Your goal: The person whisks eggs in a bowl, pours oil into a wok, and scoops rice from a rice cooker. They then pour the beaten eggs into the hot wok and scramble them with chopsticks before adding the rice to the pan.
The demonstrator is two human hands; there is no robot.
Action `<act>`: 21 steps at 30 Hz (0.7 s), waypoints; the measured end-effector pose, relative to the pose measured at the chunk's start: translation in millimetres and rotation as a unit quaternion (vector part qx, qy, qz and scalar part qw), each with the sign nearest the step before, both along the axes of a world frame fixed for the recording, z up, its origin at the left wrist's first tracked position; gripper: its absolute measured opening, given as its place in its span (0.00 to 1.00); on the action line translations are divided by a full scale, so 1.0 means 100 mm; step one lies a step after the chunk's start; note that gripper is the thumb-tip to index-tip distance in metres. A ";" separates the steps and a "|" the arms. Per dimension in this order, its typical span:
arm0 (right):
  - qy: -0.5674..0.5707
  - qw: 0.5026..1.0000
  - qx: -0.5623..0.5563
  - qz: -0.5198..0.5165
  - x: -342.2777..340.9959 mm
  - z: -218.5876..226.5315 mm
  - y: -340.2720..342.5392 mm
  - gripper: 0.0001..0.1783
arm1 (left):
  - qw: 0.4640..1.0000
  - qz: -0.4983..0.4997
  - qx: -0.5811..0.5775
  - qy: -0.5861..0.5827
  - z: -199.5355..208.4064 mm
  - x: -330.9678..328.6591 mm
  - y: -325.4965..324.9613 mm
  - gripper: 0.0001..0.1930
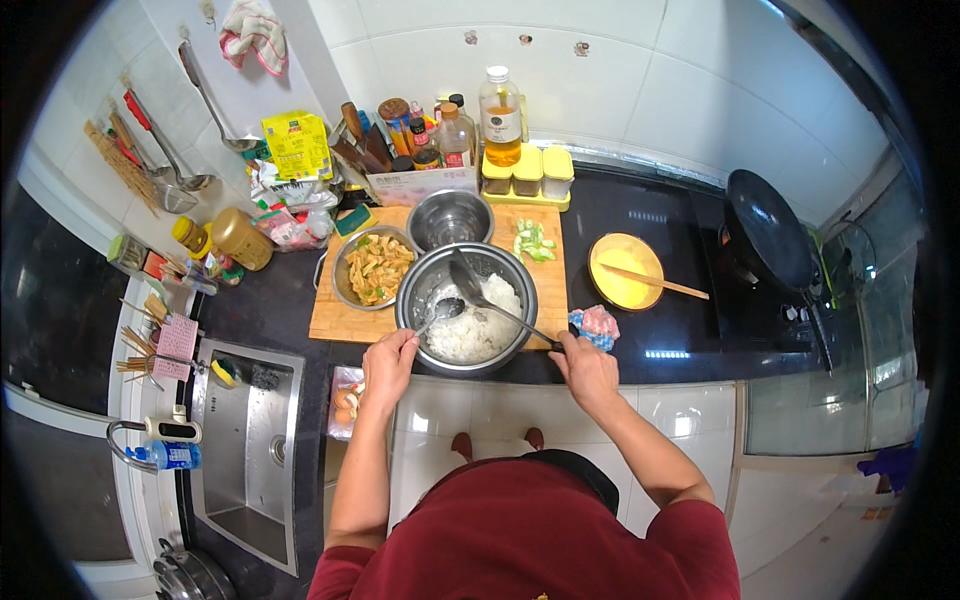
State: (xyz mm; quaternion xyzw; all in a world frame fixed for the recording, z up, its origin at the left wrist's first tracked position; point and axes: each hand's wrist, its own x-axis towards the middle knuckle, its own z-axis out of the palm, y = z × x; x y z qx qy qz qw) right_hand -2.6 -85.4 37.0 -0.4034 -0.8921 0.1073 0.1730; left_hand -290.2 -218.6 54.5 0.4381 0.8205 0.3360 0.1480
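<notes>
White rice (455, 343) fills part of a deep metal pot (402, 300), which stands at the front of a wooden cutting board (332, 318). My left hand (391, 364) is closed on a small metal spoon (436, 317) whose bowl dips into the rice. From the right, my right hand (587, 370) grips the black handle end of a long serving spoon (506, 314); its dark head lies over the rice. Left of the pot sits a metal bowl of brown cut food (378, 268). Behind it stands another metal bowl (449, 215), and chopped green vegetable (534, 240) lies at the right.
A bowl of yellow liquid (625, 275) with chopsticks (660, 284) across it stands right of the board, near a crumpled cloth (596, 326). A wok (768, 228) sits on the stove at far right. Bottles (455, 138) line the back. A sink (240, 430) lies left.
</notes>
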 end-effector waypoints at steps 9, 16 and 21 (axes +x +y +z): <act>0.010 1.000 -0.020 0.006 0.00 0.02 0.01 0.17 | 0.995 -0.030 0.057 0.073 -0.04 -0.02 -0.04 0.09; 0.050 0.998 -0.006 0.030 -0.07 0.20 -0.07 0.17 | 0.987 -0.069 0.070 0.127 0.03 -0.01 -0.06 0.07; -0.024 0.999 -0.016 -0.025 0.02 0.03 0.07 0.16 | 0.985 -0.064 0.091 0.128 0.01 -0.04 -0.09 0.06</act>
